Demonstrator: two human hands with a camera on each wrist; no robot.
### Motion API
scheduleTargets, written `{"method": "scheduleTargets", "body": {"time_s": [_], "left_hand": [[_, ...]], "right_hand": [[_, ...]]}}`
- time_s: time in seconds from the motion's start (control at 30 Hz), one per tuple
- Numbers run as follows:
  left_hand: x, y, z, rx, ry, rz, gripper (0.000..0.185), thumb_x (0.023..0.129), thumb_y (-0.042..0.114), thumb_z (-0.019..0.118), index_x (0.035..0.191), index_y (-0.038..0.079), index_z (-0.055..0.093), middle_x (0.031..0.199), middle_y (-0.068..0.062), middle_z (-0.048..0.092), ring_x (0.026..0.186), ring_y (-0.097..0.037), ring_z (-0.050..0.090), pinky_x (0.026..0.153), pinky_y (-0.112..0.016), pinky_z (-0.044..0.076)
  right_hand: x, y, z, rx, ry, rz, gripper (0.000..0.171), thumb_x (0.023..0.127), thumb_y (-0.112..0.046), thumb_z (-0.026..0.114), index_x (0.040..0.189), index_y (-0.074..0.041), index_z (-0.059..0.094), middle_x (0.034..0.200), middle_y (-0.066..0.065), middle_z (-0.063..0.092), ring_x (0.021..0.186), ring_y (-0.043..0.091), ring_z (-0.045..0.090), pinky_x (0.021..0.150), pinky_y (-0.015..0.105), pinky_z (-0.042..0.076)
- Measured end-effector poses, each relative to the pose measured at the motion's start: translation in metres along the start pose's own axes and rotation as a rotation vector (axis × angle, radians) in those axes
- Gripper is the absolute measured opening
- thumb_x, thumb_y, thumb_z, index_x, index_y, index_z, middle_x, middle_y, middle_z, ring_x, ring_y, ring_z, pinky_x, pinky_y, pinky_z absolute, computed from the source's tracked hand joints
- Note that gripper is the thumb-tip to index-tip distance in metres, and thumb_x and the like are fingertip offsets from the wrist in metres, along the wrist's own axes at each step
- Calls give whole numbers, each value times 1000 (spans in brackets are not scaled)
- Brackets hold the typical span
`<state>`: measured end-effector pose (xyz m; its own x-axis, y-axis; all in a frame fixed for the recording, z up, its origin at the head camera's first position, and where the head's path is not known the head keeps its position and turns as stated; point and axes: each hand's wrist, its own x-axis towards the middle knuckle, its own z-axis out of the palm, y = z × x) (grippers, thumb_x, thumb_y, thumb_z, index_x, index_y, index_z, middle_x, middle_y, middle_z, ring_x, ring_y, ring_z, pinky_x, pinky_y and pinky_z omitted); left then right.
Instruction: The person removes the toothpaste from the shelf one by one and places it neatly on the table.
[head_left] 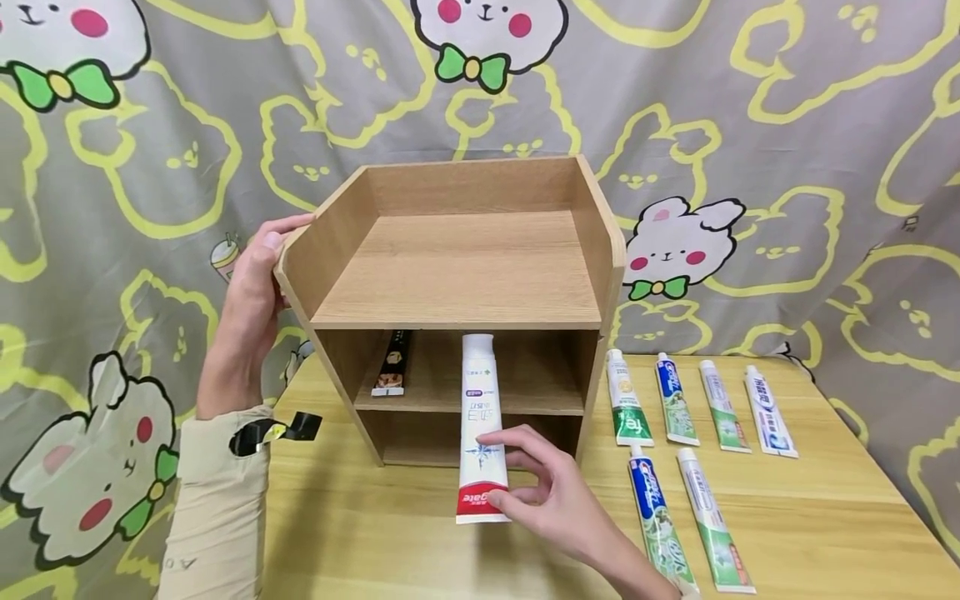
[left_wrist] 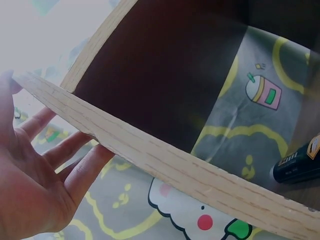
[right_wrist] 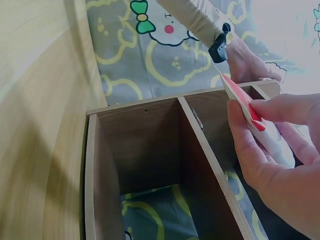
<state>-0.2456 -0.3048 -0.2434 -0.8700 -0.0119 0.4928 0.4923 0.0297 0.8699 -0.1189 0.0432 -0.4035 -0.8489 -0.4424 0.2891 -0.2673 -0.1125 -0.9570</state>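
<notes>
Two hands are at work on a wooden shelf unit (head_left: 457,275) standing on a table (head_left: 825,500), seen from the head camera. The left hand (head_left: 251,292), at nine o'clock of the unit, is laid against the outer left wall with straight fingers (left_wrist: 75,165) and the thumb hooked over the top edge, so the unit is braced. The right hand (head_left: 551,492), at six o'clock, pinches the red crimped end of a white tube (head_left: 480,417) between thumb and fingers. The tube is held lengthwise, its cap pushed into the middle shelf opening and its tail hanging out over the table. A black tube (head_left: 393,362) is already lying on that shelf at ten o'clock of the white one, well apart from it. Six more tubes (head_left: 690,442) are laid out on the table at three o'clock of the unit. To do this step well, it is judged that the white tube should be kept level with the shelf board and slid straight back, parallel to the black tube. The bracing hand should be kept firm so the unit is not pushed toward the patterned cloth (head_left: 750,125) behind.
</notes>
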Motion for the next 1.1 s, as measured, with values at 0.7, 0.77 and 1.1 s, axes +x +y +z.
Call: {"method": "scheduleTargets", "body": {"time_s": [0.7,0.77,1.1], "left_hand": [[0,-1,1,21,-6,23,51,99,44,51,140,16,61,131,-15,51,102,-31,54,69,-33,50],[1,-1,1,19,-7,26,51,99,43,51,140,16,61,131,-15,51,102,-31,54,68,-33,51],[0,-1,0,24,-13,32,51,99,43,50,140,15,61,132,-15,50,103,-31,53,71,-34,50]], "right_hand": [[-27,-6,-19,-31,23,-19,49,92,4,71,137,-12,60,137,15,51,113,30,62,84,40,59],[-30,-6,-22,-29,22,-34,48,93,4,71,137,-11,60,138,16,50,113,29,62,84,42,59],[-41,-9,-30,-65,49,-85,50,92,7,70,138,-8,58,137,15,52,111,26,63,83,43,59]]}}
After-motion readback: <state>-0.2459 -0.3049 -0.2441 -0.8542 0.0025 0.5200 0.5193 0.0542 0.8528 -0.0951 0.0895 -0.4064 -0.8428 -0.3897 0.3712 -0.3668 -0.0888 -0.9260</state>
